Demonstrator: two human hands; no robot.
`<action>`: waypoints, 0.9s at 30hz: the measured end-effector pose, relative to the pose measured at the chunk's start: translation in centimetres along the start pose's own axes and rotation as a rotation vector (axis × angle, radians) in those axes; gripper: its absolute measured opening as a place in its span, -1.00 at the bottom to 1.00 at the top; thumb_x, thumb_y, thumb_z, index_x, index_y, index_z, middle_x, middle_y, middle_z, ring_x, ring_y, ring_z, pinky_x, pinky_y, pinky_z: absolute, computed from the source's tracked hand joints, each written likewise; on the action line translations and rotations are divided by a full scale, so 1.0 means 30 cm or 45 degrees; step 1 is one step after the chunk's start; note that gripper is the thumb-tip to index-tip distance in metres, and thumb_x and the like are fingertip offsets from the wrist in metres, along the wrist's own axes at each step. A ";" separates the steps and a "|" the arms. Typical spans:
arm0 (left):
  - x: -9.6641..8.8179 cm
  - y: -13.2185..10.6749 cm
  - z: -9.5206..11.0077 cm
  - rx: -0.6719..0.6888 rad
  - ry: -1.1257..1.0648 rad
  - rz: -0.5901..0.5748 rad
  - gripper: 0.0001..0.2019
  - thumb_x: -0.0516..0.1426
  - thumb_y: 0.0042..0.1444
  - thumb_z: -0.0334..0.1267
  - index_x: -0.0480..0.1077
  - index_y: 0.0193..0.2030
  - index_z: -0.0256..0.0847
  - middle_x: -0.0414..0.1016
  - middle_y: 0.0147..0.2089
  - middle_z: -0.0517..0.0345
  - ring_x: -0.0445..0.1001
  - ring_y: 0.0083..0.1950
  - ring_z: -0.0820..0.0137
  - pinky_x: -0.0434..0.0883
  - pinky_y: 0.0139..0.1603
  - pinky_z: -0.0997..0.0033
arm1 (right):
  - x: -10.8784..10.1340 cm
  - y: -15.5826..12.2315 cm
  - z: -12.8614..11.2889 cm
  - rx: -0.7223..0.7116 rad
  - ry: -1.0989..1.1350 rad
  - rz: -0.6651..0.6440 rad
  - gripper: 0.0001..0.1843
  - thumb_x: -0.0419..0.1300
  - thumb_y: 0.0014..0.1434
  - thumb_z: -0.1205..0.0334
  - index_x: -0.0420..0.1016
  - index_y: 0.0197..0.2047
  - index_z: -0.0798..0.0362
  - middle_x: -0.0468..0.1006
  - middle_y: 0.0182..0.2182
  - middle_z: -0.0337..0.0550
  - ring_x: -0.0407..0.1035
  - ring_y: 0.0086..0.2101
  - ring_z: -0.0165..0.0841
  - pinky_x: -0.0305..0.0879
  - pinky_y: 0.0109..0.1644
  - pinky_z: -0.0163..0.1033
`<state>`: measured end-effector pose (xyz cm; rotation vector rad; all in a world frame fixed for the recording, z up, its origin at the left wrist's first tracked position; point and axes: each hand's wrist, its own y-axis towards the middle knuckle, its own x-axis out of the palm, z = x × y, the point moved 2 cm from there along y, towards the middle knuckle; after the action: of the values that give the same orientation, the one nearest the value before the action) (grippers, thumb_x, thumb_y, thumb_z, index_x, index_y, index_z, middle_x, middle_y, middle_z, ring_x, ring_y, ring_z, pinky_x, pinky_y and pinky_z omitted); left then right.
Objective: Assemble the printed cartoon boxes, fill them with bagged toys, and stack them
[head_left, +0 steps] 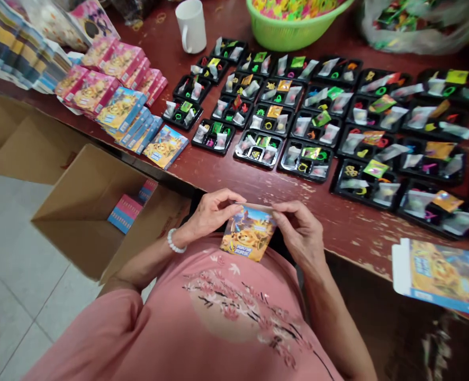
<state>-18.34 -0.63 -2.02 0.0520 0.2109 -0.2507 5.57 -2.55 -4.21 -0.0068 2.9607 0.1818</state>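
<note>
A small printed cardboard box (249, 233), blue above and yellow below, is held in front of my body at the table edge. My left hand (214, 214) pinches its upper left corner between thumb and fingers. At the upper right corner, my right hand (300, 227) grips it the same way. The box's far end is turned away, so I cannot tell whether its flap is closed. Just beyond my hands stand rows of black plastic trays (258, 150) with small packets and bright rings in their compartments. One finished-looking blue box (165, 146) lies flat to the left.
Stacks of pink boxes (95, 92) and blue boxes (121, 109) stand on the left. Below them an open carton (75, 211) holds several boxes. A white mug (191, 26) and a green basin (294, 34) sit at the back. Another printed box (443, 275) lies at the right edge.
</note>
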 end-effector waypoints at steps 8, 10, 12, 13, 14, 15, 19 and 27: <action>-0.011 -0.004 0.018 0.029 -0.094 -0.068 -0.81 0.40 0.21 -0.13 0.66 -0.19 -0.21 0.66 -0.17 0.04 0.59 -0.13 0.37 0.52 -0.07 0.40 | -0.026 0.037 -0.071 -0.198 -0.127 -0.248 -0.77 0.34 0.36 -0.01 0.70 -0.25 -0.07 0.66 -0.29 -0.11 0.53 -0.27 -0.26 0.47 -0.14 -0.12; -0.011 -0.002 0.018 -0.048 -0.115 -0.089 -0.78 0.42 0.17 -0.11 0.65 -0.19 -0.22 0.66 -0.17 0.03 0.59 -0.15 0.38 0.52 -0.10 0.40 | -0.029 0.043 -0.074 -0.133 -0.106 -0.250 -0.75 0.39 0.31 -0.04 0.69 -0.29 -0.07 0.64 -0.33 -0.13 0.51 -0.32 -0.27 0.45 -0.20 -0.13; -0.010 0.004 0.024 -0.144 -0.136 -0.107 -0.73 0.43 0.14 -0.09 0.65 -0.17 -0.24 0.67 -0.20 0.04 0.58 -0.21 0.39 0.52 -0.15 0.42 | -0.030 0.048 -0.073 -0.070 -0.103 -0.235 -0.75 0.44 0.23 -0.05 0.69 -0.30 -0.05 0.61 -0.38 -0.16 0.47 -0.36 -0.30 0.40 -0.25 -0.17; -0.010 0.009 0.029 -0.189 -0.148 -0.117 -0.71 0.44 0.12 -0.08 0.65 -0.15 -0.25 0.67 -0.22 0.05 0.57 -0.24 0.40 0.52 -0.18 0.43 | -0.029 0.052 -0.073 -0.028 -0.086 -0.234 -0.73 0.46 0.21 -0.06 0.69 -0.31 -0.04 0.61 -0.39 -0.17 0.46 -0.38 -0.32 0.38 -0.28 -0.19; -0.009 0.015 0.036 -0.225 -0.158 -0.125 -0.70 0.44 0.11 -0.08 0.65 -0.15 -0.26 0.67 -0.24 0.06 0.56 -0.27 0.41 0.52 -0.21 0.44 | -0.027 0.057 -0.073 0.024 -0.047 -0.238 -0.71 0.46 0.20 -0.07 0.68 -0.33 -0.02 0.60 -0.41 -0.17 0.44 -0.39 -0.33 0.37 -0.30 -0.21; -0.008 0.023 0.045 -0.247 -0.162 -0.129 -0.70 0.44 0.10 -0.08 0.64 -0.17 -0.26 0.66 -0.27 0.07 0.55 -0.30 0.43 0.51 -0.25 0.46 | -0.024 0.062 -0.074 0.082 0.012 -0.251 -0.69 0.47 0.18 -0.08 0.66 -0.34 -0.01 0.60 -0.42 -0.18 0.43 -0.41 -0.34 0.36 -0.32 -0.22; 0.000 0.054 0.080 -0.236 -0.174 -0.116 -0.77 0.38 0.10 -0.11 0.56 -0.35 -0.24 0.55 -0.42 0.17 0.41 -0.45 0.50 0.37 -0.42 0.51 | -0.012 0.082 -0.075 0.216 0.204 -0.297 -0.63 0.50 0.12 -0.11 0.63 -0.42 0.02 0.60 -0.47 -0.20 0.41 -0.46 -0.38 0.37 -0.35 -0.25; -0.005 0.043 0.081 0.159 0.110 -0.255 -0.80 0.25 0.32 -0.16 0.63 -0.26 -0.20 0.65 -0.23 0.04 0.57 -0.20 0.37 0.47 -0.14 0.38 | -0.034 0.013 -0.012 0.122 0.226 -0.149 -0.72 0.43 0.25 -0.11 0.76 -0.28 -0.09 0.72 -0.22 -0.13 0.58 -0.16 -0.25 0.51 0.02 -0.08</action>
<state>-17.67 0.45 0.43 0.1661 0.2871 -0.4613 6.51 -2.22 -3.63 -0.1932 3.1300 0.0247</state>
